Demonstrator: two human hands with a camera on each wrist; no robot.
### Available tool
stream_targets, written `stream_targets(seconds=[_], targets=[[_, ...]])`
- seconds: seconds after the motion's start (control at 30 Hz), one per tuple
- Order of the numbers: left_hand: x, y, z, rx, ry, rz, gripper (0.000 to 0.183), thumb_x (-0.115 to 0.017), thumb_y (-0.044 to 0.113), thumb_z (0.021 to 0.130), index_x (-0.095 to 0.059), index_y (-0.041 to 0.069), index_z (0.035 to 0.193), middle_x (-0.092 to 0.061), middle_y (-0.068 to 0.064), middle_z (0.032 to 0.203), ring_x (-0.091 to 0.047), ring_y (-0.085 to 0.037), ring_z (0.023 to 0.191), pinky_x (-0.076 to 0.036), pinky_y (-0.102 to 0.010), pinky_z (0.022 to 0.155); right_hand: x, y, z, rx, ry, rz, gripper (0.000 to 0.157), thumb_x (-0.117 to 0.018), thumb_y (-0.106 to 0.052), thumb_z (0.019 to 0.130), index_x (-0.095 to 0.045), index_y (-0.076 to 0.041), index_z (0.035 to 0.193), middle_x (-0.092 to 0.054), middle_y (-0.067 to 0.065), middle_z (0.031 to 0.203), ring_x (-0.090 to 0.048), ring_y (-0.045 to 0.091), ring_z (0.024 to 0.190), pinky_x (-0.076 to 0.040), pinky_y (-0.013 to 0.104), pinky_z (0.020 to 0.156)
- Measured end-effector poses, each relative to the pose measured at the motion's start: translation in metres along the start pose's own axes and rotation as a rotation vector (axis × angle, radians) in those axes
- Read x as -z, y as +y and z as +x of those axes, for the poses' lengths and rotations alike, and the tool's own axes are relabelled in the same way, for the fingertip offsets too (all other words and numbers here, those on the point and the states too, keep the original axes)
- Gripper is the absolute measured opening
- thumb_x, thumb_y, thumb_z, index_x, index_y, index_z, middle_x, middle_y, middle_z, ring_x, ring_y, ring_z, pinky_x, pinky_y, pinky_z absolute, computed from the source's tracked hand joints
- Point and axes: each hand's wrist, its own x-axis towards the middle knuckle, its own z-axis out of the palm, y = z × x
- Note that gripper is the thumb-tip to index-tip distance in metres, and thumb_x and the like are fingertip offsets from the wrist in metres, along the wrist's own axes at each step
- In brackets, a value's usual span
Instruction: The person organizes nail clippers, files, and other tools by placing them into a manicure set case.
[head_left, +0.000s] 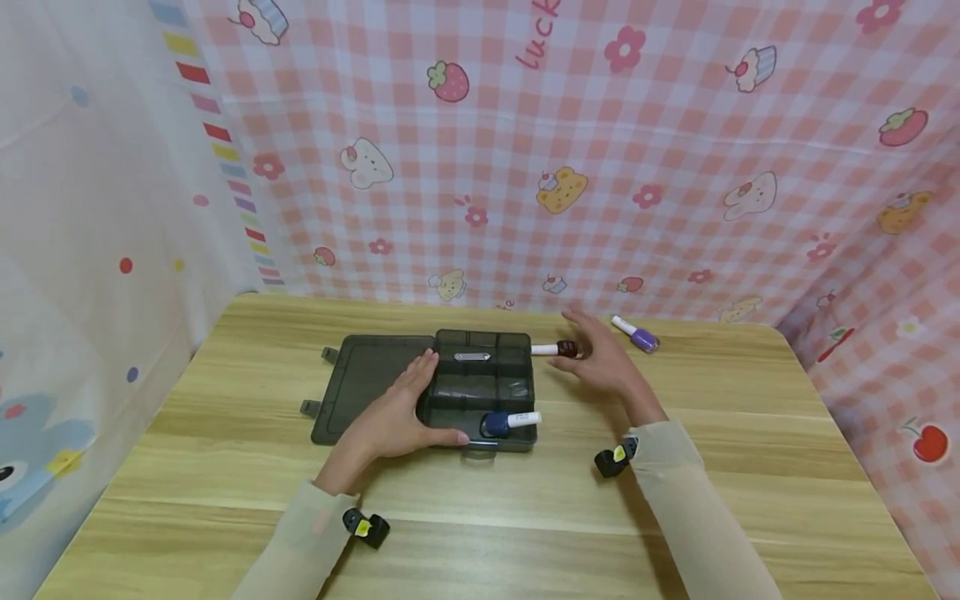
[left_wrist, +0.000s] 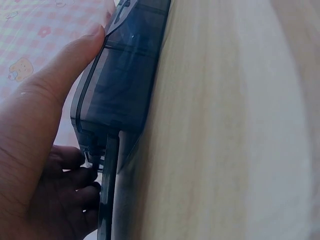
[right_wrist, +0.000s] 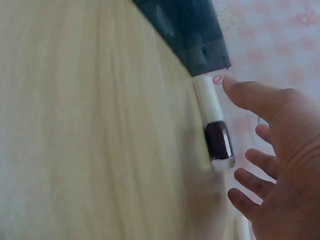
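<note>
A dark see-through plastic organizer box (head_left: 480,387) lies on the table with its lid (head_left: 360,387) folded flat to the left. My left hand (head_left: 401,412) rests on it, fingers at the hinge side and thumb along the front rim. In the left wrist view the thumb touches the box's top rim (left_wrist: 92,75). My right hand (head_left: 600,358) is spread around a dark red nail polish bottle (head_left: 567,349); a gap shows between hand and bottle in the right wrist view. That bottle's white cap (right_wrist: 207,97) points at the box. A dark blue nail polish bottle (head_left: 495,423) lies across the front compartment.
A purple nail polish bottle (head_left: 643,338) with a white cap lies at the back right, beyond my right hand. A small slotted silver piece (head_left: 472,357) lies in the box. Pink checked cloth (head_left: 480,167) hangs along the back edge of the wooden table (head_left: 465,517).
</note>
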Motion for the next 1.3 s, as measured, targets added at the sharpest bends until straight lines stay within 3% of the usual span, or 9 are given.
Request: stream_targets(seconds=[0.37, 0.67, 0.93, 1.3], targets=[[-0.0006, -0.0006, 0.0002, 0.000, 0.002, 0.003, 0.137, -0.073, 0.086, 0.066, -0.007, 0.022, 0.167, -0.004, 0.003, 0.175, -0.006, -0.027, 0.162, -0.025, -0.061, 0.124, -0.0028, 0.0064, -0.0039, 0.008, 0.010, -0.014, 0.074, -0.079, -0.024, 0.091, -0.046, -0.008, 0.154, -0.044, 0.020, 0.158, -0.040, 0.042, 0.146, -0.028, 0.059, 0.123], [-0.0002, -0.0014, 0.0005, -0.002, -0.002, 0.001, 0.137, -0.073, 0.086, 0.066, -0.007, 0.022, 0.167, -0.003, 0.004, 0.175, -0.006, -0.027, 0.162, -0.024, -0.061, 0.125, -0.0078, 0.0055, -0.0030, 0.053, 0.063, -0.095, 0.050, -0.076, -0.016, 0.092, -0.064, -0.003, 0.138, -0.062, 0.022, 0.134, -0.058, 0.040, 0.122, -0.047, 0.055, 0.105], [0.0000, -0.0006, 0.0006, 0.005, -0.007, -0.004, 0.137, -0.073, 0.085, 0.066, -0.006, 0.023, 0.167, -0.003, 0.004, 0.175, -0.005, -0.028, 0.162, -0.023, -0.061, 0.125, -0.0099, 0.0057, -0.0018, 0.021, 0.086, -0.118, 0.036, -0.076, -0.017, 0.092, -0.073, -0.005, 0.126, -0.066, 0.018, 0.112, -0.060, 0.031, 0.098, -0.050, 0.044, 0.086], [0.0012, 0.0004, -0.0001, 0.004, -0.011, -0.006, 0.137, -0.074, 0.085, 0.067, -0.006, 0.022, 0.167, -0.002, 0.005, 0.175, -0.006, -0.029, 0.162, -0.023, -0.062, 0.125, -0.0093, 0.0067, -0.0036, 0.025, 0.089, -0.113, 0.031, -0.077, -0.016, 0.091, -0.075, -0.006, 0.120, -0.066, 0.015, 0.104, -0.059, 0.027, 0.092, -0.048, 0.036, 0.079]])
